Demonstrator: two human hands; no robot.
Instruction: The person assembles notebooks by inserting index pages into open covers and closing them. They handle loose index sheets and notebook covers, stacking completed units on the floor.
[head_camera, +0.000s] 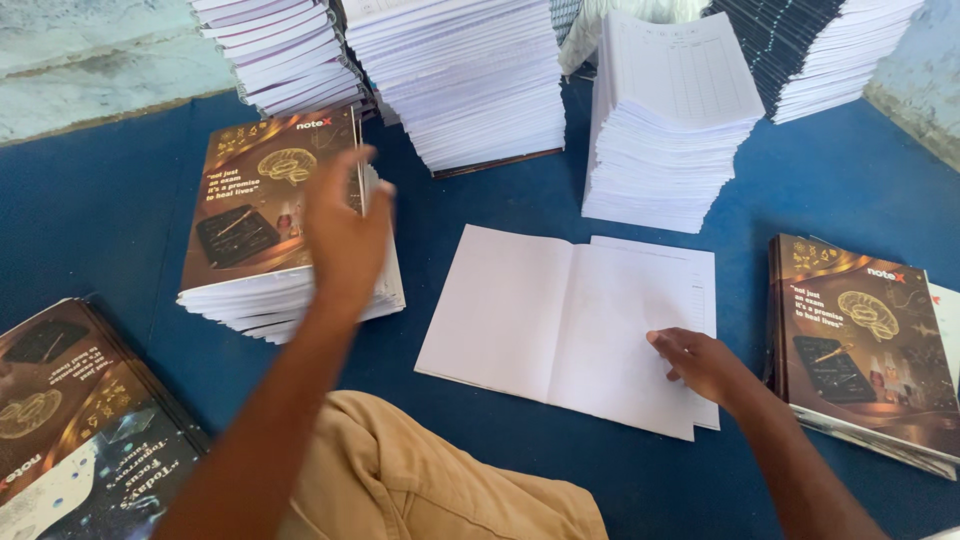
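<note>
A white, opened booklet of blank pages (540, 310) lies flat on the blue surface in front of me. My right hand (700, 362) rests on its lower right page, fingers curled down on the paper. My left hand (345, 225) reaches to a stack of brown printed covers (250, 200) at the left and its fingers sit at the stack's right edge; whether they pinch a cover I cannot tell. A second stack of the same brown covers (865, 340) lies at the right, beside my right wrist.
Tall piles of white paper blocks (670, 120) (470, 80) stand at the back, with more piles (285, 50) (830, 50) in the corners. Dark printed covers (70, 420) lie at the lower left. My tan trouser knee (400, 470) is below the booklet.
</note>
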